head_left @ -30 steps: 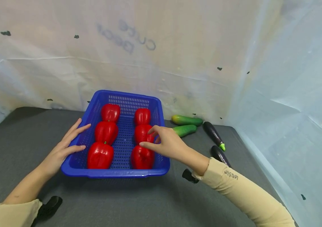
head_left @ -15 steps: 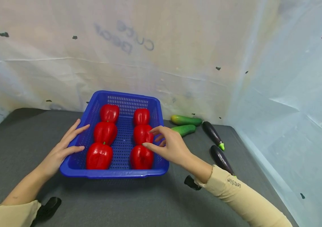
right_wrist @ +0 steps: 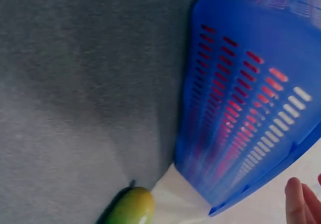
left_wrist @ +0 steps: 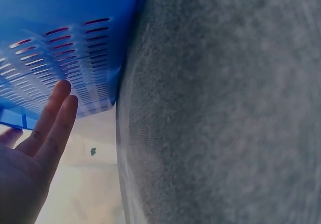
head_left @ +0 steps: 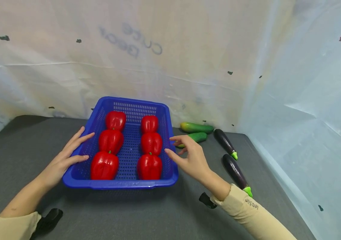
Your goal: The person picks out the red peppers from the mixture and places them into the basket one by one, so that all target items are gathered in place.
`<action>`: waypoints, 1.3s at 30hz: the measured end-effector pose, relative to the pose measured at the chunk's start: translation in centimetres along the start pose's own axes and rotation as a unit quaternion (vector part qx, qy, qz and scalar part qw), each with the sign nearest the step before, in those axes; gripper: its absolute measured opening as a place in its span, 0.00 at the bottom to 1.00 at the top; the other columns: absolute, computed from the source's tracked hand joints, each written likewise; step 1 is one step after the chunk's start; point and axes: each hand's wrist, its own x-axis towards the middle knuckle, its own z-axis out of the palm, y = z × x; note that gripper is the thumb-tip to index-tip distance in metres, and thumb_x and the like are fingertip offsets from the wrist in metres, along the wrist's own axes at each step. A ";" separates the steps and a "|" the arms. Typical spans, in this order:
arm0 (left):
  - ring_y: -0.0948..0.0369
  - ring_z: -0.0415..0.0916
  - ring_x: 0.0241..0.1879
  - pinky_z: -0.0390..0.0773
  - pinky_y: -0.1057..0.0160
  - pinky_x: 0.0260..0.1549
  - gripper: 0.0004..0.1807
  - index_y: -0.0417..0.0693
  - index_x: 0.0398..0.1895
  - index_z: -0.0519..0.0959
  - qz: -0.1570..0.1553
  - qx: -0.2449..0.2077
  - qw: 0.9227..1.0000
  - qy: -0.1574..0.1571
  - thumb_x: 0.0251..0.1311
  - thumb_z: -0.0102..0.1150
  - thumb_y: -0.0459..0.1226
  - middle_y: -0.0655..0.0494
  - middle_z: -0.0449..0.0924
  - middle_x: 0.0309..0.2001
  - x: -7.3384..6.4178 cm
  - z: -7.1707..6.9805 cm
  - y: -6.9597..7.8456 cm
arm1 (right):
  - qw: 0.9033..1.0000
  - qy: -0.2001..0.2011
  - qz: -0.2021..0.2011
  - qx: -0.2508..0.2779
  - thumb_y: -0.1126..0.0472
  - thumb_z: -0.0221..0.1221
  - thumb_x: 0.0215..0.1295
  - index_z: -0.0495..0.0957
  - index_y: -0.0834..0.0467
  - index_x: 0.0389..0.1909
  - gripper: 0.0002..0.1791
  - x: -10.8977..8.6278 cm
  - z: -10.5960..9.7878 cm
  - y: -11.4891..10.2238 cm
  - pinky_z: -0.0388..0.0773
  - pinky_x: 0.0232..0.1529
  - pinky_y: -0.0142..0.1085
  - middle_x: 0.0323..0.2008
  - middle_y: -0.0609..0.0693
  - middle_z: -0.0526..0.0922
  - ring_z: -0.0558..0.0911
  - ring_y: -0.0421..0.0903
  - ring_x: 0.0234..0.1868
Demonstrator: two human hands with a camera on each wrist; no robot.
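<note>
A blue plastic basket (head_left: 134,183) holds red bell peppers in two rows, among them a left front pepper (head_left: 104,165), a right front pepper (head_left: 149,166) and a right middle pepper (head_left: 151,143). My left hand (head_left: 60,161) rests at the basket's left rim with its fingers stretched out. Two fingertips (left_wrist: 62,86) lie right at the slotted outer wall in the left wrist view. My right hand (head_left: 193,158) hovers by the right rim, fingers loosely bent with nothing between them. In the right wrist view only some fingers (right_wrist: 296,201) show beside the rim.
Right of the basket lie two green cucumbers, one yellow-tipped cucumber (head_left: 197,127) behind the other cucumber (head_left: 199,137). Farther right are a back eggplant (head_left: 224,141) and a front eggplant (head_left: 235,170). Plastic sheeting (head_left: 206,60) walls the grey table (head_left: 122,213) behind and at the right.
My right hand has drawn back to the right, from over the right-row peppers to the rim. The front eggplant shows more fully. My left hand keeps its place on the basket.
</note>
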 end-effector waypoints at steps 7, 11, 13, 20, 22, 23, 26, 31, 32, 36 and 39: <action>0.36 0.22 0.72 0.51 0.18 0.48 0.33 0.59 0.76 0.49 -0.007 0.023 1.000 -0.002 0.69 0.42 0.40 0.60 0.22 0.77 -0.2 -0.5 0.0 | 0.998 0.054 -0.002 -0.011 0.59 0.66 0.59 0.78 0.59 0.48 0.17 -1.0 -0.1 1.6 0.82 0.32 0.36 0.45 0.51 0.83 0.82 0.45 0.44; 0.38 0.22 0.73 0.49 0.19 0.49 0.33 0.59 0.76 0.50 -0.007 0.033 0.999 -0.004 0.69 0.42 0.40 0.59 0.23 0.77 -0.2 -0.9 0.0 | 0.997 0.073 -0.015 -0.024 0.60 0.66 0.58 0.79 0.57 0.48 0.17 -1.4 -0.3 2.3 0.81 0.31 0.36 0.44 0.50 0.83 0.81 0.44 0.44; 0.38 0.22 0.73 0.49 0.19 0.49 0.32 0.58 0.76 0.51 -0.004 0.037 0.999 -0.005 0.69 0.42 0.40 0.59 0.23 0.77 -0.3 -1.1 0.0 | 0.996 0.077 -0.019 -0.028 0.61 0.66 0.58 0.79 0.58 0.48 0.17 -1.5 -0.4 2.6 0.81 0.30 0.36 0.44 0.50 0.83 0.81 0.45 0.44; 0.37 0.21 0.73 0.44 0.17 0.49 0.32 0.57 0.76 0.51 0.004 0.042 0.999 -0.003 0.69 0.42 0.40 0.58 0.23 0.77 -0.4 -1.4 -0.2 | 0.995 0.080 -0.018 -0.048 0.62 0.66 0.57 0.79 0.58 0.48 0.17 -2.1 -0.2 3.5 0.81 0.30 0.33 0.42 0.51 0.82 0.80 0.45 0.43; 0.37 0.22 0.73 0.43 0.17 0.49 0.32 0.56 0.76 0.51 0.005 0.045 0.999 -0.002 0.69 0.42 0.40 0.58 0.23 0.77 -0.4 -1.5 -0.2 | 0.995 0.076 -0.018 -0.053 0.62 0.66 0.56 0.79 0.58 0.48 0.17 -2.1 -0.1 3.6 0.81 0.31 0.33 0.42 0.52 0.82 0.80 0.46 0.44; 0.37 0.22 0.73 0.42 0.17 0.49 0.32 0.56 0.76 0.51 0.007 0.047 0.999 -0.001 0.69 0.41 0.40 0.57 0.24 0.77 -0.4 -1.5 -0.2 | 0.996 0.073 -0.018 -0.056 0.62 0.67 0.56 0.78 0.58 0.48 0.18 -2.2 -0.1 3.7 0.81 0.31 0.33 0.43 0.52 0.82 0.80 0.46 0.44; 0.37 0.23 0.73 0.40 0.17 0.49 0.30 0.55 0.76 0.52 0.014 0.055 0.998 0.001 0.71 0.38 0.41 0.56 0.25 0.78 -0.5 -1.7 -0.3 | 0.996 0.062 -0.016 -0.067 0.62 0.67 0.56 0.78 0.58 0.49 0.19 -2.4 0.0 3.9 0.81 0.33 0.35 0.45 0.54 0.81 0.79 0.47 0.45; 0.36 0.26 0.73 0.42 0.17 0.49 0.29 0.55 0.76 0.52 0.031 0.072 0.997 0.010 0.72 0.33 0.41 0.53 0.29 0.78 -0.6 -1.8 -0.4 | 0.995 0.045 -0.007 -0.092 0.60 0.66 0.57 0.77 0.58 0.51 0.20 -2.5 0.1 4.5 0.81 0.36 0.38 0.48 0.53 0.79 0.79 0.47 0.45; 0.36 0.27 0.73 0.42 0.17 0.50 0.28 0.55 0.76 0.52 0.034 0.073 0.997 0.013 0.73 0.32 0.41 0.52 0.30 0.78 -0.6 -1.8 -0.4 | 0.994 0.044 -0.007 -0.098 0.59 0.66 0.57 0.77 0.58 0.51 0.20 -2.5 0.1 4.6 0.81 0.38 0.39 0.49 0.53 0.79 0.78 0.47 0.46; 0.35 0.32 0.73 0.42 0.18 0.51 0.28 0.56 0.76 0.50 0.039 0.097 0.994 0.032 0.74 0.30 0.42 0.48 0.35 0.78 -0.6 -2.0 -0.3 | 0.992 0.041 -0.013 -0.118 0.59 0.67 0.57 0.77 0.59 0.52 0.22 -2.5 0.0 5.3 0.78 0.49 0.46 0.52 0.54 0.78 0.77 0.51 0.52; 0.34 0.35 0.72 0.43 0.19 0.52 0.28 0.55 0.76 0.52 0.038 0.134 0.989 0.048 0.74 0.31 0.42 0.46 0.37 0.77 -0.6 -2.2 -0.2 | 0.991 0.042 -0.022 -0.128 0.59 0.67 0.56 0.78 0.60 0.52 0.22 -2.5 0.0 5.8 0.73 0.56 0.52 0.54 0.56 0.78 0.75 0.54 0.56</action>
